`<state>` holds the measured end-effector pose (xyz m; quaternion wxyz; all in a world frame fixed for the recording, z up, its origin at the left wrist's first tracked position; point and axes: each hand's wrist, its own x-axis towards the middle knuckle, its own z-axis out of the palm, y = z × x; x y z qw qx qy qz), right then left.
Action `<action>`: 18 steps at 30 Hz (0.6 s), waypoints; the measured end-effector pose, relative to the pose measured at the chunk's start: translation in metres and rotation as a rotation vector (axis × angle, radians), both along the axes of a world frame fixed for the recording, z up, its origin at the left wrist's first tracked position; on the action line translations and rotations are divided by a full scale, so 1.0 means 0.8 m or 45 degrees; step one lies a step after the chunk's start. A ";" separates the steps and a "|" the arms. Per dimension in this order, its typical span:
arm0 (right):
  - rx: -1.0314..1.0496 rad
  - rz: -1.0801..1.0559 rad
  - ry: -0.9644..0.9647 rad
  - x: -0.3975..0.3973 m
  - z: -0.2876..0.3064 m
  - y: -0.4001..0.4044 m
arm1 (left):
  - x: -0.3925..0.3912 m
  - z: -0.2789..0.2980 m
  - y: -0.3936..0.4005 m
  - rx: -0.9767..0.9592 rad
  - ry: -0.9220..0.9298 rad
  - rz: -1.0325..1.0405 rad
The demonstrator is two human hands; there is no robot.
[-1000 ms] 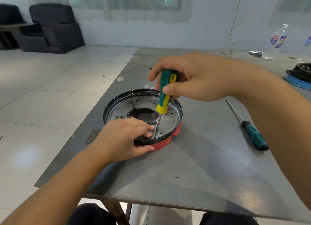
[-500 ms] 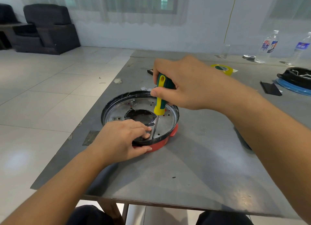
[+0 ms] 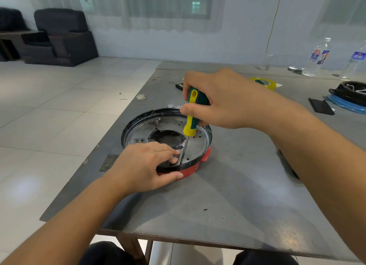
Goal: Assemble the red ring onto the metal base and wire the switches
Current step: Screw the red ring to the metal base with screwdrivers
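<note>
Tiled floor [image 3: 49,110], dark armchair [image 3: 63,36]

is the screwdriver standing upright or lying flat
Upright, leaning slightly. The right hand grips the screwdriver by its handle, with the tip down on the metal base beside the left hand.

A yellow tape roll [image 3: 264,83] is lying on the grey bench [image 3: 247,195] beside a black flat piece [image 3: 320,106]. Two water bottles [image 3: 317,56] are standing at the far edge. Dark armchairs [image 3: 63,36] are sitting on the tiled floor [image 3: 59,106].
</note>
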<state>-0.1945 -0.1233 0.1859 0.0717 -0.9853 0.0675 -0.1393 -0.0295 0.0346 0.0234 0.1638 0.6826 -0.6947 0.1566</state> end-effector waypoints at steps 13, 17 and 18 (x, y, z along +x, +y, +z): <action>1.115 -0.155 -0.476 -0.024 -0.032 -0.087 | 0.003 0.019 -0.020 -0.009 0.788 0.309; 1.293 -0.191 -0.495 -0.024 -0.075 -0.102 | 0.003 0.016 -0.026 -0.076 0.558 0.495; 1.211 -0.218 -0.434 -0.023 -0.085 -0.106 | 0.003 0.017 -0.028 -0.088 0.487 0.538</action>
